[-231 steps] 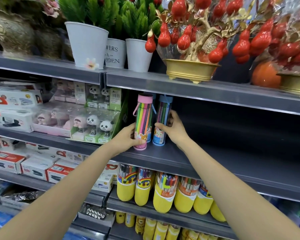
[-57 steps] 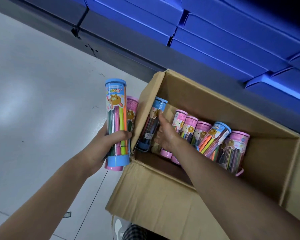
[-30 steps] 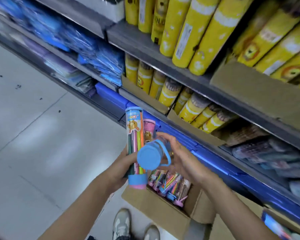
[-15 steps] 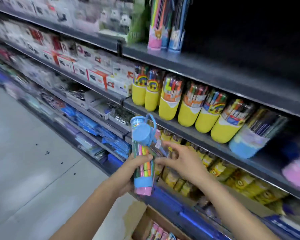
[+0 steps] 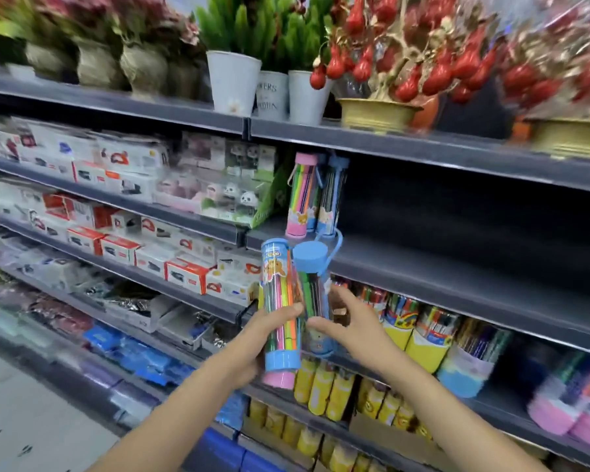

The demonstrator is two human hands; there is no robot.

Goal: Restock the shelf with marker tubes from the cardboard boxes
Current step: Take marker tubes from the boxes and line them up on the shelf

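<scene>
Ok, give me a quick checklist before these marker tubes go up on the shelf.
1. Left hand grips blue-capped tube, pink tube behind it: ok.
2. Right hand holds second blue tube: ok.
3. Free room on shelf right of standing tubes: ok.
4. Standing tubes upright: ok.
5. Caps firmly closed: cannot tell.

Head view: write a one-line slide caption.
Both hands, left and right, hold marker tubes before a half-stocked shelf.
</scene>
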